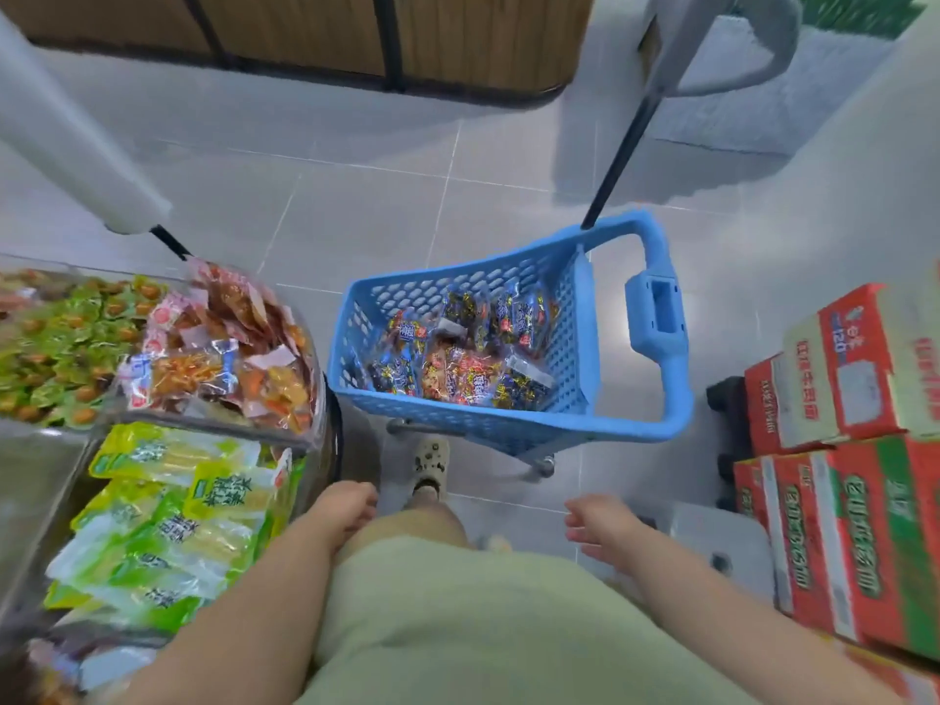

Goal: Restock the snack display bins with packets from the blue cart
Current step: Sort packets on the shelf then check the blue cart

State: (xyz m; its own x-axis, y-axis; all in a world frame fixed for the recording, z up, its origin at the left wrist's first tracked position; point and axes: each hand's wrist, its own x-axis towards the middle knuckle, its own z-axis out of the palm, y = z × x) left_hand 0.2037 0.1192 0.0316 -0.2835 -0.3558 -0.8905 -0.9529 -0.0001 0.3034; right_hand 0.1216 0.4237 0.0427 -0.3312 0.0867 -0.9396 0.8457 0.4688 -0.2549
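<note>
My left hand (343, 511) and right hand (600, 526) are empty, fingers loose. Packets (458, 363) lie in the blue cart (508, 422) at twelve o'clock; the bins (213, 424) at nine are heaped, so additions may spill.

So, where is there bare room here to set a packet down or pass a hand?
Bare floor lies beyond the blue cart, and between it and the cartons. The cart's top is open over its packets. The display bins on the left are crowded.
</note>
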